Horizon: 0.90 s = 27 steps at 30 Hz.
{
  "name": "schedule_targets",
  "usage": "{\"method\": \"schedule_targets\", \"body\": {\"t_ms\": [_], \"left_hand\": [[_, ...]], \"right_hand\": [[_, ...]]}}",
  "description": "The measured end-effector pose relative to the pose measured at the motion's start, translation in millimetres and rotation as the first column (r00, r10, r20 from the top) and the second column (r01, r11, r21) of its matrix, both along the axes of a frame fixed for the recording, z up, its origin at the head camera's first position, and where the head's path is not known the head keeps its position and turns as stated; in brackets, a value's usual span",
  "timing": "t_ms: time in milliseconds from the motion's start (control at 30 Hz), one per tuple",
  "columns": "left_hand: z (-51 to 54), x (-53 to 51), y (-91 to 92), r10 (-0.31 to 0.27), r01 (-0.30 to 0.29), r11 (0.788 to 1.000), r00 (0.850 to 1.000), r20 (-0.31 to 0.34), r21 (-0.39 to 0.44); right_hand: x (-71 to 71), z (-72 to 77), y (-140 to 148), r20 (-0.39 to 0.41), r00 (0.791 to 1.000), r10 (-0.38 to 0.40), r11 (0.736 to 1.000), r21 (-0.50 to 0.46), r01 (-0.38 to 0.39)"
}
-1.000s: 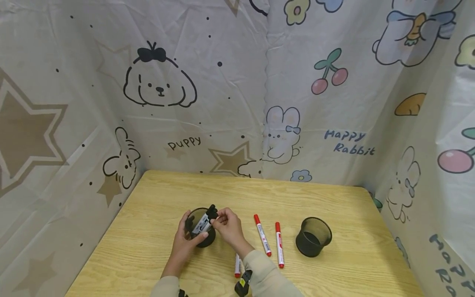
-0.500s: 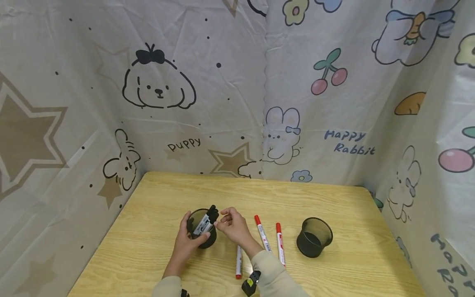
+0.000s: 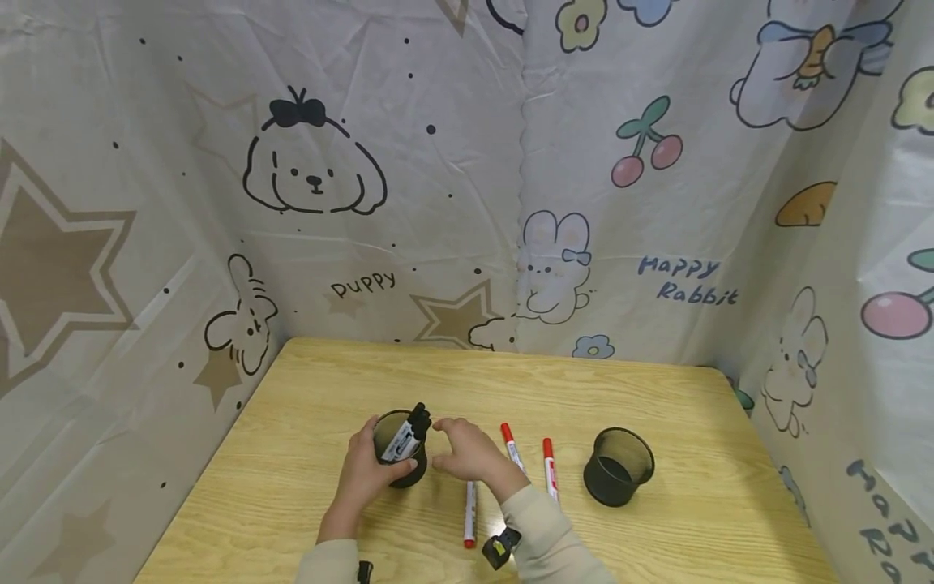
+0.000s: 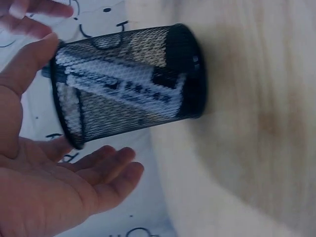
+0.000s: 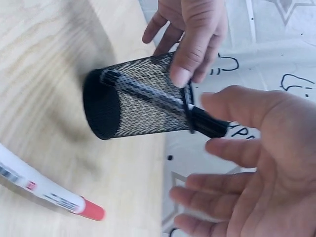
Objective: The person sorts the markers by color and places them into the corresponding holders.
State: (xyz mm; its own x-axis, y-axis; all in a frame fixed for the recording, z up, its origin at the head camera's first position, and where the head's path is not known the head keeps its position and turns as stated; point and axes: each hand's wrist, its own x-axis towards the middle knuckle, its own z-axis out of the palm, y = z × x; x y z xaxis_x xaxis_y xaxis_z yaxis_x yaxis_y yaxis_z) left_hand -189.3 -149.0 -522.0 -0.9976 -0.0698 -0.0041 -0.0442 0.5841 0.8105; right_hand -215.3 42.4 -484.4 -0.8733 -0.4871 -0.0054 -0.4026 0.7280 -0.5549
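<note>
A black mesh pen holder (image 3: 406, 474) stands on the table, with several black-capped markers (image 3: 401, 442) leaning in it, caps above the rim. My left hand (image 3: 362, 470) curves round the holder's left side, its thumb at the rim; in the left wrist view some fingers (image 4: 116, 170) are apart from the mesh. My right hand (image 3: 470, 450) is just right of the black caps, thumb and fingers spread, holding nothing. In the right wrist view, a black marker (image 5: 148, 96) shows through the mesh and its cap lies near the right thumb and index finger.
Red-capped markers (image 3: 550, 470) lie on the wooden table (image 3: 328, 373), one (image 3: 470, 519) below my right wrist and another (image 3: 511, 442) partly behind the right arm. A second black mesh holder (image 3: 616, 478) stands to the right. A printed curtain (image 3: 452, 243) encloses the table's back and sides.
My right hand has drawn back from the black marker caps, and its fingers have spread. The left hand stays at the holder, which has shifted very slightly right in view.
</note>
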Motion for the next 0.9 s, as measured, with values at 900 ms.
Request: {"method": "schedule_targets", "body": {"t_ms": [900], "left_hand": [[37.7, 18.8, 7.5, -0.047, 0.025, 0.934, 0.998, -0.053, -0.357]], "right_hand": [[16.6, 18.7, 26.3, 0.009, 0.998, -0.069, 0.975, 0.213, 0.065]]}}
